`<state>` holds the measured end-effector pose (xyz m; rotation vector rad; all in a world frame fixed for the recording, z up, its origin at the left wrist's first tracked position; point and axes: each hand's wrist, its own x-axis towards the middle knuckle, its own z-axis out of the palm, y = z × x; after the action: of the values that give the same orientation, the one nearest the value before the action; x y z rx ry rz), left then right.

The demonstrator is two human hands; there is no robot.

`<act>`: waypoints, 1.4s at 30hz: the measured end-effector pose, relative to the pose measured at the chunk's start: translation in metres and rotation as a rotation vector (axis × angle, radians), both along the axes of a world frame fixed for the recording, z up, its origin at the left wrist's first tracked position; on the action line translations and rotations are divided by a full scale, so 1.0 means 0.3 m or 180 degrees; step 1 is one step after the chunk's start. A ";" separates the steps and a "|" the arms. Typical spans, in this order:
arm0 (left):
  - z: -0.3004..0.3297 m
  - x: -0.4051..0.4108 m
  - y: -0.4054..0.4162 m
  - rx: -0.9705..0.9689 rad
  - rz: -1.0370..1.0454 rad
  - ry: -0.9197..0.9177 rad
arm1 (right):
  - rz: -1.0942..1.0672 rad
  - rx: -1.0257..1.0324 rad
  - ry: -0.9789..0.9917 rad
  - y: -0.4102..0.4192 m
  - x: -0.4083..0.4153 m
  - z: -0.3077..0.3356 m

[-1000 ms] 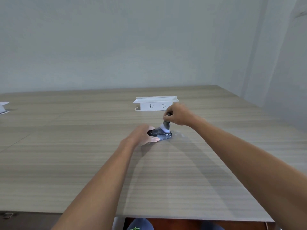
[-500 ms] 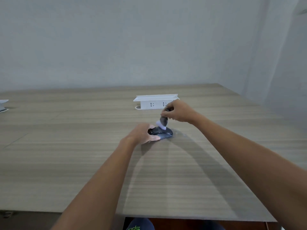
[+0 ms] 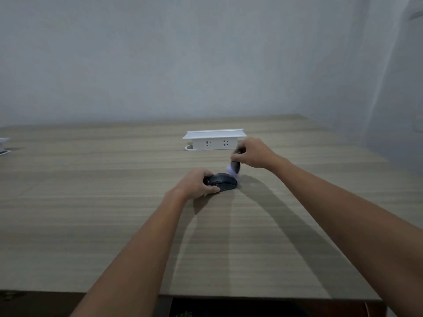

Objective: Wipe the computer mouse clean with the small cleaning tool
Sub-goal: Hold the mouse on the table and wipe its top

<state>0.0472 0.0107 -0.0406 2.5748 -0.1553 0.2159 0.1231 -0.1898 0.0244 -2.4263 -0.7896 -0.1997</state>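
Left hand (image 3: 194, 183) grips rounded black mouse (image 3: 223, 182) — right hand (image 3: 254, 153) pinches brush (image 3: 234, 167).

The mouse (image 3: 223, 182) lies on the worktop (image 3: 91, 213), near its middle, with the left hand (image 3: 194, 183) against its left side. Just right of and behind the mouse, the cleaning tool (image 3: 235, 167) hangs from the right hand (image 3: 253, 153). The socket box (image 3: 214, 139) stands behind both, and another object (image 3: 4, 145) sits at the far left edge.

No readable text, label, brand or number shows on anything here.
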 end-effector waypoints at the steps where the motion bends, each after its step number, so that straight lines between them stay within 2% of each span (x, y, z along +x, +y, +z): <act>1: 0.000 0.001 0.003 0.0009 -0.0006 0.0001 | 0.0094 0.0219 0.0139 -0.003 -0.009 -0.002; 3: 0.001 0.001 0.006 0.0020 0.0002 0.0016 | 0.0204 0.0383 0.0324 -0.009 -0.017 -0.016; 7: 0.001 0.000 0.000 0.0034 0.0041 0.0009 | 0.0018 -0.0076 -0.0123 -0.028 -0.003 -0.024; 11: 0.002 0.000 0.005 0.0036 0.0050 0.0053 | 0.0317 0.0567 0.0216 -0.028 -0.034 -0.027; 16: 0.004 -0.008 -0.012 0.0039 0.0131 -0.0005 | 0.0090 0.0264 -0.0293 -0.034 -0.020 -0.047; 20: -0.002 -0.010 -0.021 0.0033 0.0234 -0.0082 | 0.0365 0.0532 -0.0083 -0.042 -0.049 -0.056; 24: -0.002 -0.010 -0.025 0.0054 0.0349 -0.0065 | 0.0143 0.0368 -0.0254 -0.070 -0.030 -0.088; 29: -0.001 -0.007 -0.015 -0.0456 0.0405 0.0080 | 0.0266 0.0765 -0.0118 -0.097 -0.054 -0.112; 34: -0.007 -0.005 -0.017 -0.0601 0.0351 0.0080 | -0.0026 0.0622 -0.0277 -0.128 -0.047 -0.157; 37: -0.009 0.000 -0.015 -0.0720 0.0335 0.0099 | 0.0358 0.0982 -0.0036 -0.121 -0.082 -0.150; 39: -0.011 0.002 -0.018 -0.0770 0.0340 0.0083 | 0.0443 0.0883 0.0063 -0.113 -0.095 -0.159; 42: -0.017 0.004 -0.023 -0.0749 0.0400 0.0049 | 0.0084 0.0613 -0.0348 -0.112 -0.081 -0.164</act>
<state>0.0485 0.0038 -0.0457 2.3526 0.0365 0.2456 0.0986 -0.2233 -0.0248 -2.2377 -0.8107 -0.3831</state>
